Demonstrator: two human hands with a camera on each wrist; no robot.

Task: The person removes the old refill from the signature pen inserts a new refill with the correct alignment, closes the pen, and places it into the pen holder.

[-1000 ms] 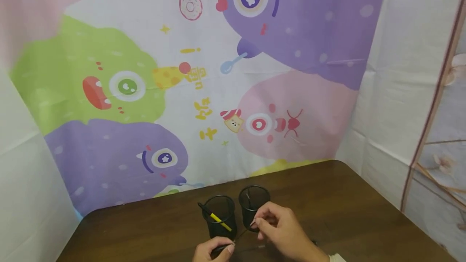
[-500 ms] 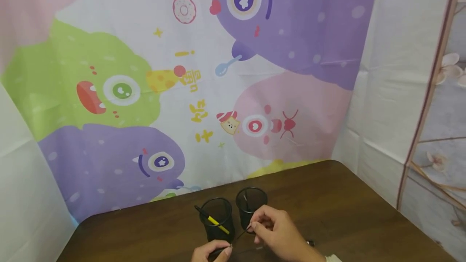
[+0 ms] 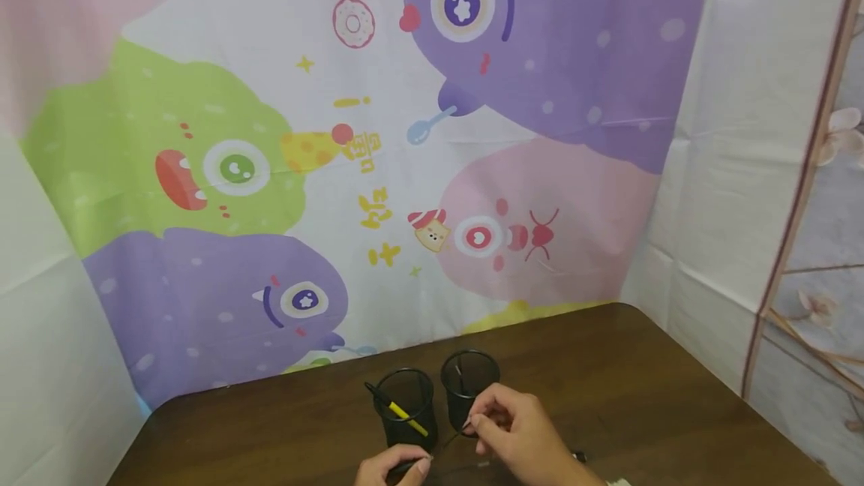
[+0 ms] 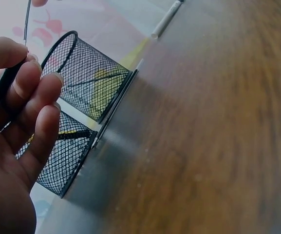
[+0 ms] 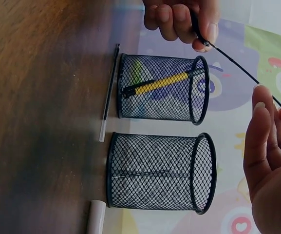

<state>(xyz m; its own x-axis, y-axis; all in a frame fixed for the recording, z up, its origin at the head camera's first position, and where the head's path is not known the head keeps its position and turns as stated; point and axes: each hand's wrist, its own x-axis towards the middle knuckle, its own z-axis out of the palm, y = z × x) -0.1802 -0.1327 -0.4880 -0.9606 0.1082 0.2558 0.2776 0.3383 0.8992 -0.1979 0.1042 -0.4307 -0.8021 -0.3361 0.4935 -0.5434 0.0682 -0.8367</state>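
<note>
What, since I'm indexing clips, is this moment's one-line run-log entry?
left hand: holds black pen barrel | right hand: pinches thin dark rod | yellow-black pen: leaning inside left mesh cup

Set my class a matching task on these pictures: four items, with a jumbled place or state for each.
1. Yellow-and-black pen
2. Left hand
3. Right hand
4. White cylinder

A. Pinching a thin rod
B. Lying on the table
C. Leaning inside a mesh cup
D. Gripping a black barrel

Pairs: 1-C, 2-D, 3-A, 4-B
</note>
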